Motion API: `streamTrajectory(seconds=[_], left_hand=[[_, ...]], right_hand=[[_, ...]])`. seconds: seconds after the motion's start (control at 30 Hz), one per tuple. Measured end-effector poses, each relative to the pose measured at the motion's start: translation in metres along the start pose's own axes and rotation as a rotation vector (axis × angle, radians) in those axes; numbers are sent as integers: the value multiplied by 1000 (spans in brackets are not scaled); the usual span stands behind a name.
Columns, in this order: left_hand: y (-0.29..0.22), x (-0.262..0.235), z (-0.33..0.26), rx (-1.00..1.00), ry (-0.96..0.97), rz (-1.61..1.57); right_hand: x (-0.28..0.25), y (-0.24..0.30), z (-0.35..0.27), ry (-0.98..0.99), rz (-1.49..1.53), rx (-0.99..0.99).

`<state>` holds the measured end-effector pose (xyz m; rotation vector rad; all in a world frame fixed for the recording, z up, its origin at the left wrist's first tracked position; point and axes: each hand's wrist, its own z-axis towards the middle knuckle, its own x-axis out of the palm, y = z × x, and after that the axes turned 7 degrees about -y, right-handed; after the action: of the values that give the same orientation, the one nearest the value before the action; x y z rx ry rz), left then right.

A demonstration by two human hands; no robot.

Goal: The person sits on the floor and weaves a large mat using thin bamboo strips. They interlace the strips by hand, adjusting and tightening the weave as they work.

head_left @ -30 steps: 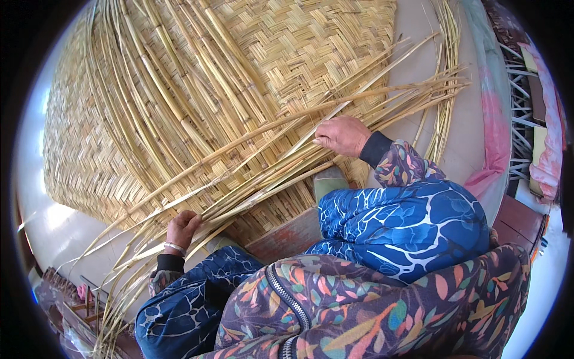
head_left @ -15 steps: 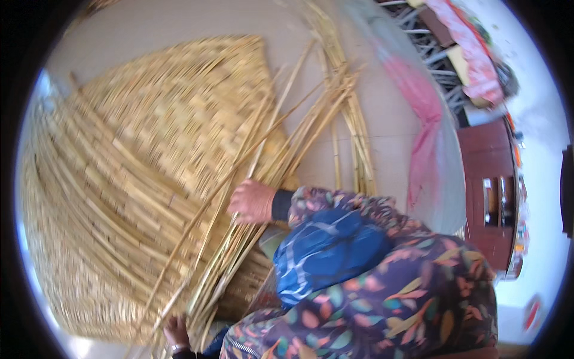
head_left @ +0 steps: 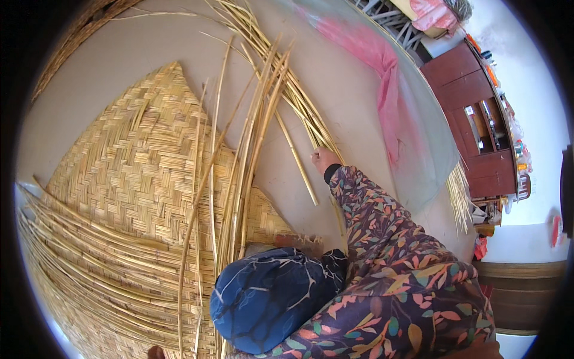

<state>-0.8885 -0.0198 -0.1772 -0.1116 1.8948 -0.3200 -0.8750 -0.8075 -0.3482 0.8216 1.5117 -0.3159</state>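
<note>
Reed strips: long, pale yellow split reed strips (head_left: 281, 90) lie in a loose bundle on the beige floor (head_left: 119, 54), fanning from the upper middle down toward the person's knee.
Right hand: the right hand (head_left: 324, 160) reaches out to the lower end of the bundle, fingers curled over one or two strips; whether it pinches them or only touches them cannot be told.
Left hand: only a sliver of what may be the left hand (head_left: 156, 352) shows at the bottom edge, so its state cannot be told.
Woven mat: a large, flat, straw-coloured woven reed mat (head_left: 137, 173) spreads to the left, one pointed corner up, with unwoven strip ends trailing off its lower left side.
Why so placed: loose strips likely sit beside the mat's working edge so they stay within arm's reach.
Count: one mat, one main bundle, a few stray single strips; strips too many to count.
Knee: blue patterned trouser knee (head_left: 269, 296) rests at the mat's edge.
Background: one pink cloth (head_left: 382, 90) and one reddish-brown wooden cabinet (head_left: 478, 119) to the right.
</note>
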Motion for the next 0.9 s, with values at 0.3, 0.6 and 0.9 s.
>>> streamTrajectory(seconds=[0.3,0.6,0.9], left_hand=[[-131,-25,78,-174,150,-323],[-164,96,140,-113,179,214],[-174,136,137,-100,78,214]], right_hand=[[21,35,-19,70,-161,17],[-24,29,-26,309,-75,-139],[-40,-51,-2,-92,-241,151]])
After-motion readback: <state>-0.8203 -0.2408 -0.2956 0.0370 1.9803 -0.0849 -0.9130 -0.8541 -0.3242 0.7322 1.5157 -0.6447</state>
